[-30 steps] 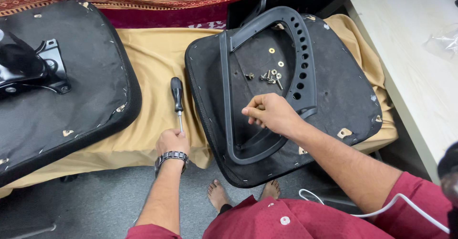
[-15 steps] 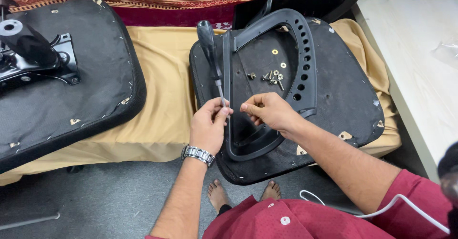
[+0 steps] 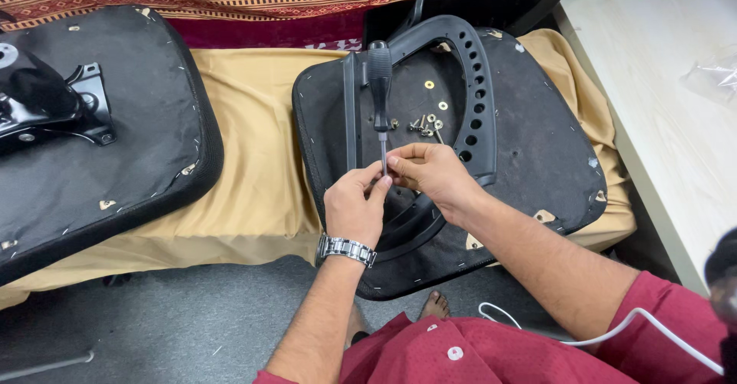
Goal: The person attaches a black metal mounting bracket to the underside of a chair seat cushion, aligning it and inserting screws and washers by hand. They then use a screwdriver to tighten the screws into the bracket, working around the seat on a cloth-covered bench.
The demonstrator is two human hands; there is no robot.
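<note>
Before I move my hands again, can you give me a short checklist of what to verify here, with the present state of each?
1. Both hands on the tool: ok. The left hand and right hand meet at the metal shaft of the screwdriver.
2. Screwdriver tip seated on a screw: cannot tell, the fingers hide it.
3. Loose screws and washers within reach: ok, they lie on the chair seat underside just beyond the hands.
4. Black armrest frame resting on the seat: ok.
5. Seat steady on the yellow cloth: ok, it lies flat.
</note>
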